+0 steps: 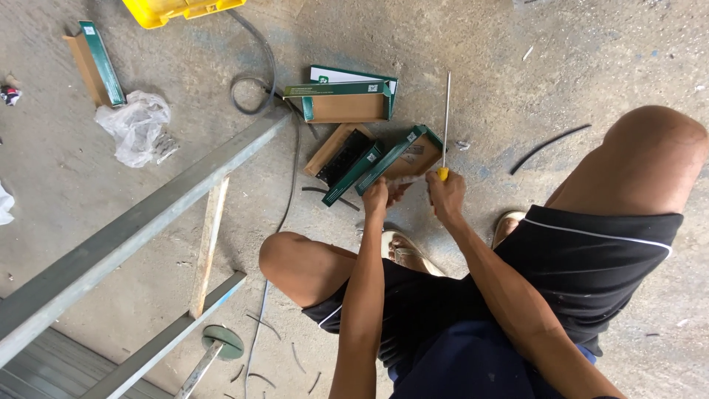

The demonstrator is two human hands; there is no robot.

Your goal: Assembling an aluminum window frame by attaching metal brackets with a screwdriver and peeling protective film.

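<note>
I squat over a concrete floor. My right hand (446, 196) grips the yellow handle of a long screwdriver (445, 118), whose thin metal shaft points away from me. My left hand (378, 198) is closed close beside it, pinching a small pale part between the two hands; what it is cannot be made out. Just beyond my hands lie several open green-and-brown cardboard boxes (347, 102), one holding a black part (344, 156).
A grey metal ladder frame (133, 229) slants across the left. A crumpled plastic bag (136, 125) and another green box (100, 63) lie at the far left, a yellow crate (173, 9) at the top. A black cable (255, 92) loops on the floor.
</note>
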